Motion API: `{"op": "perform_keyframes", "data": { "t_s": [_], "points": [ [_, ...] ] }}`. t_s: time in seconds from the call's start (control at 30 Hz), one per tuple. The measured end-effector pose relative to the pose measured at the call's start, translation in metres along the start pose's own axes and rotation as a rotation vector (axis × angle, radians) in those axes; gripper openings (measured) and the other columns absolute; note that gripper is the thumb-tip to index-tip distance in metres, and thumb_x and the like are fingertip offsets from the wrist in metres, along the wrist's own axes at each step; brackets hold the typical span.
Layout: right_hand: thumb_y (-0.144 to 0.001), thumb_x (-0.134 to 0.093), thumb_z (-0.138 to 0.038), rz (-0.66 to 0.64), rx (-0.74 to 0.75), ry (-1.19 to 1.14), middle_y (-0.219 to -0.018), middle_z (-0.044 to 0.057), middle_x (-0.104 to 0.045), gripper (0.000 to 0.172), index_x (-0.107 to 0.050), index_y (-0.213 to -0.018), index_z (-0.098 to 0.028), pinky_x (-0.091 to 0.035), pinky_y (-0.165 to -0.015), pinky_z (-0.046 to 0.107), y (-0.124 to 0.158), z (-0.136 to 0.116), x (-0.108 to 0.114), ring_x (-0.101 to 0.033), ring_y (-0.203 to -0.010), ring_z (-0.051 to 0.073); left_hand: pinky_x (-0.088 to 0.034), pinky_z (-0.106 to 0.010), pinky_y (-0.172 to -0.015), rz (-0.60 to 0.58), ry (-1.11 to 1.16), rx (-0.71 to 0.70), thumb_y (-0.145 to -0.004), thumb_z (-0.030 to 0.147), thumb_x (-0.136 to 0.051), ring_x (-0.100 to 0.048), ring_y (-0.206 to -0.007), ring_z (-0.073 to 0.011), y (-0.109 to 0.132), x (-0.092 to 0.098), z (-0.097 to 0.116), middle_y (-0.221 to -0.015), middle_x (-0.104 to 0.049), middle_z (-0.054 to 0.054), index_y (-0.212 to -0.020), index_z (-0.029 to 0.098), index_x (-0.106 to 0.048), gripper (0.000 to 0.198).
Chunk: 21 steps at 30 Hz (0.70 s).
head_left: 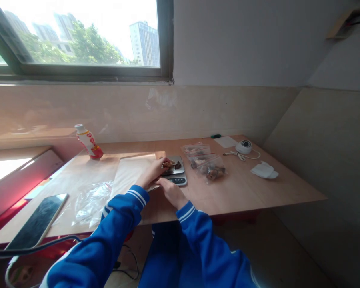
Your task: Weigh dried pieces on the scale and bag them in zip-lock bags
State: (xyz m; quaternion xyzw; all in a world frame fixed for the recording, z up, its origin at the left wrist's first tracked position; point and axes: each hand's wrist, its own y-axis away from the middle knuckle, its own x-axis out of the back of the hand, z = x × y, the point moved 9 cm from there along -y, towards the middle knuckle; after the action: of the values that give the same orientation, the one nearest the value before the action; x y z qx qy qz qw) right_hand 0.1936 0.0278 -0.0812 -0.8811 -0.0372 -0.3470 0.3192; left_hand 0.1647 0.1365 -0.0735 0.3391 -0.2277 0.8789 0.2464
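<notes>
A silver kitchen scale (180, 170) sits near the middle of the table, its dark buttons and display facing me. Light brown dried pieces (168, 164) and a darker dried piece (178, 165) are on its plate. My left hand (153, 172) reaches over the left edge of the scale, its fingertips closed at the light brown pieces. Just in front of the scale's left corner, my right hand (171, 192) is closed, thumb towards the left hand; what it grips is hidden. A pale paper sheet or bag (127, 172) lies under my left wrist.
Zip bags of dark brown pieces (214, 171) lie right of the scale. Clear empty bags (93, 202), a phone (37, 222) and a drink bottle (90, 142) are on the left. A white domed device (244, 147) and white cloth (264, 171) lie at the right.
</notes>
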Motion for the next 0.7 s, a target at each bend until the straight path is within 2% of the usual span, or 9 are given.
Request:
{"op": "perform_keyframes", "data": {
  "t_s": [0.17, 0.3, 0.47, 0.6, 0.7],
  "points": [
    [-0.089, -0.036, -0.004, -0.006, 0.023, 0.040, -0.101, 0.007, -0.068, 0.031, -0.062, -0.101, -0.018, -0.052, -0.083, 0.028, -0.0003, -0.0049, -0.0013, -0.064, -0.097, 0.017, -0.050, -0.035, -0.086, -0.020, -0.060, -0.064, -0.077, 0.018, -0.057, -0.061, -0.098, -0.0217, 0.0105, 0.0045, 0.0072, -0.106, -0.065, -0.007, -0.102, 0.020, -0.058, 0.025],
    [-0.088, -0.037, -0.005, 0.004, 0.024, 0.046, -0.100, 0.007, -0.068, 0.031, -0.062, -0.102, -0.018, -0.054, -0.080, 0.028, -0.0003, -0.0060, -0.0006, -0.065, -0.095, 0.018, -0.049, -0.036, -0.090, -0.057, -0.132, -0.079, -0.078, 0.025, -0.058, -0.059, -0.099, -0.0219, 0.0084, 0.0013, 0.0050, -0.112, -0.059, -0.008, -0.100, 0.021, -0.064, 0.023],
    [-0.089, -0.036, -0.006, 0.028, 0.030, 0.049, -0.097, 0.006, -0.068, 0.029, -0.060, -0.097, -0.019, -0.054, -0.078, 0.028, 0.0004, -0.0057, 0.0018, -0.066, -0.093, 0.019, -0.047, -0.035, -0.092, -0.051, -0.224, -0.086, -0.082, 0.023, -0.055, -0.059, -0.101, -0.0221, 0.0054, -0.0030, 0.0013, -0.119, -0.057, -0.010, -0.107, 0.021, -0.066, 0.028],
    [-0.089, -0.036, -0.006, 0.019, 0.039, 0.050, -0.098, 0.007, -0.069, 0.027, -0.058, -0.096, -0.019, -0.055, -0.079, 0.029, 0.0010, -0.0051, 0.0018, -0.067, -0.093, 0.021, -0.042, -0.039, -0.098, -0.010, -0.326, -0.080, -0.085, 0.029, -0.055, -0.057, -0.108, -0.0269, 0.0075, -0.0006, 0.0035, -0.128, -0.054, -0.012, -0.116, 0.023, -0.064, 0.033],
    [-0.088, -0.036, -0.006, 0.023, 0.038, 0.048, -0.099, 0.008, -0.069, 0.027, -0.058, -0.096, -0.019, -0.055, -0.081, 0.029, 0.0013, -0.0049, 0.0021, -0.067, -0.094, 0.021, -0.038, -0.041, -0.101, -0.013, -0.384, -0.073, -0.087, 0.032, -0.052, -0.052, -0.118, -0.0302, 0.0086, -0.0006, 0.0046, -0.129, -0.056, -0.011, -0.115, 0.025, -0.064, 0.031]
  ]
}}
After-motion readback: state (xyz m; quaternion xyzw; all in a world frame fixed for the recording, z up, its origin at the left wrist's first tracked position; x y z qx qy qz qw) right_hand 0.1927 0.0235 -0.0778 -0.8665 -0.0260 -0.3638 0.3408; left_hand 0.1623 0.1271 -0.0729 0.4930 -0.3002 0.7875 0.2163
